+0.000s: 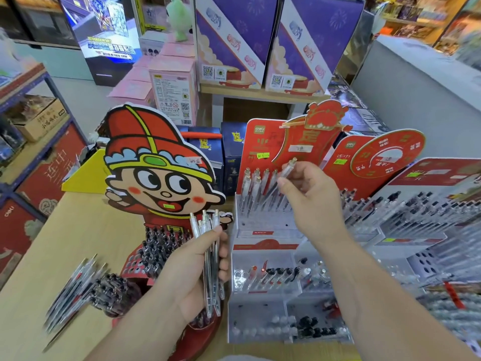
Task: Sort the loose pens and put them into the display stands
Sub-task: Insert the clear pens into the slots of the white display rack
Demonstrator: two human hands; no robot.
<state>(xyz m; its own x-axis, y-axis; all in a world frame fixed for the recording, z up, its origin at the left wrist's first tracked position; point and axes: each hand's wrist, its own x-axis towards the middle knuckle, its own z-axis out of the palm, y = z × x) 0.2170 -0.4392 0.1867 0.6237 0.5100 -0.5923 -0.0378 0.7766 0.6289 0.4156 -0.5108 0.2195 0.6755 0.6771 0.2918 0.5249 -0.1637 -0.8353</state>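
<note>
— Which step was the person on?

— Loading, by the look of it. The right hand [309, 194] had a single pen [288, 168] in a narrow grip, pinched between thumb and fingertips. Its pale gold top was up and its tip slanted down toward the back row of pens [256, 188] already standing in the tiered clear stand [265, 231].

— And the other hand?

— The left hand [194, 272] was wrapped round a bundle of pens [205, 222] of the same clear kind. It held them upright just left of that stand, in front of the cartoon-figure display [156, 162]. It seemed to be the supply the right hand drew from.

— Was the pen in a slot?

— Not yet, as far as could be told. It hung above the row, and blur hid the tip.

— So what did the next move call for?

— Probably tipping the pen nearer upright and lining its tip with a free hole beside the standing ones. Then it would have to go down without knocking the neighbours, which stood close together.

— How much remained?

— Plenty, most likely. The bundle was several pens thick, and a loose heap [75, 290] lay on the counter [78, 230] well apart from the stand, off to the left. The stands to the right [416, 212] looked packed with dark-capped pens.
</note>
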